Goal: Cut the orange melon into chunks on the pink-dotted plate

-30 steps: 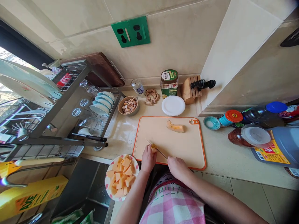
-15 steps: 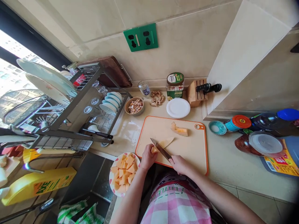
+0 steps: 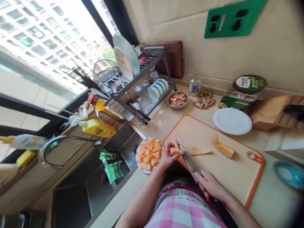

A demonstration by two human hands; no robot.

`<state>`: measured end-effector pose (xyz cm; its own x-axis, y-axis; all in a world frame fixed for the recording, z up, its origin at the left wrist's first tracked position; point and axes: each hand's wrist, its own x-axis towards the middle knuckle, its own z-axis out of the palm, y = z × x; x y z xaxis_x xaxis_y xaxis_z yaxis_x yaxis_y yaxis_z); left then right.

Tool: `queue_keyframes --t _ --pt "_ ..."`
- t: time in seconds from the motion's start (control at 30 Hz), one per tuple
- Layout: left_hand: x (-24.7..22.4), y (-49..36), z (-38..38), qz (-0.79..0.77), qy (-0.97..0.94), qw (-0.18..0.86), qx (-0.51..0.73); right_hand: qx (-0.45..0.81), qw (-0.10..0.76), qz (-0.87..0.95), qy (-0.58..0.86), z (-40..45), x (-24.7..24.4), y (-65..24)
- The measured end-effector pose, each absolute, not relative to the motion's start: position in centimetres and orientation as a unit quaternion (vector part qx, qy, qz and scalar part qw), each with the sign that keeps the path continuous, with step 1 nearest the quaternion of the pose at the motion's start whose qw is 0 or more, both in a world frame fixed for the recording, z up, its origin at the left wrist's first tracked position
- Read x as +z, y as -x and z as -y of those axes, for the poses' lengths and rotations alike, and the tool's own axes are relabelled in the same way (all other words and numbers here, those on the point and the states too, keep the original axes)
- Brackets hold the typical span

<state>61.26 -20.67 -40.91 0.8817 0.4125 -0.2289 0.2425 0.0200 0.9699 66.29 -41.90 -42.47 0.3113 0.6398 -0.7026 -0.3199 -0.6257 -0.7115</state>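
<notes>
My left hand (image 3: 168, 155) pinches a piece of orange melon (image 3: 175, 151) at the left edge of the cutting board (image 3: 213, 171), beside the plate. In my right hand (image 3: 207, 183) is a kitchen knife (image 3: 188, 161), its blade slanting up and left, close to the melon piece. A thin pale strip of rind (image 3: 199, 150) lies flat on the orange-rimmed board. Farther right on it rests a curved melon slice (image 3: 222, 146). Orange melon cubes (image 3: 149, 154) are heaped on a plate with a red-spotted rim (image 3: 159, 142), left of my left hand.
Behind the board stand a bowl of garlic cloves (image 3: 178, 100), ginger (image 3: 204, 100), a glass jar (image 3: 195, 85), a white plate (image 3: 232, 121) and a knife block (image 3: 273, 112). A dish rack (image 3: 147, 66) stands back left, above the sink (image 3: 73, 202). A blue dish (image 3: 289, 173) sits at right.
The view has swung left, showing more of the window and sink. My left hand has moved off the rind strip with a melon piece, toward the plate of cubes. The knife stays in my right hand.
</notes>
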Motion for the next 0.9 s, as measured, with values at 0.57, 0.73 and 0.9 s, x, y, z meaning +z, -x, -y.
queue_keyframes --t 0.57,0.73,0.9 --pt "-37.9 -53.2 8.8 -0.425 -0.785 0.44 0.101 0.62 0.323 0.25 0.67 31.7 -39.4 -63.1" --pt "-38.1 -52.7 7.9 -0.405 -0.746 0.525 0.059 0.619 0.324 0.238 0.675 31.3 -39.7 -62.1" --pt "-38.5 -52.6 7.1 -0.405 -0.69 0.599 0.033 0.598 0.342 0.224 0.689 30.9 -39.7 -61.3"
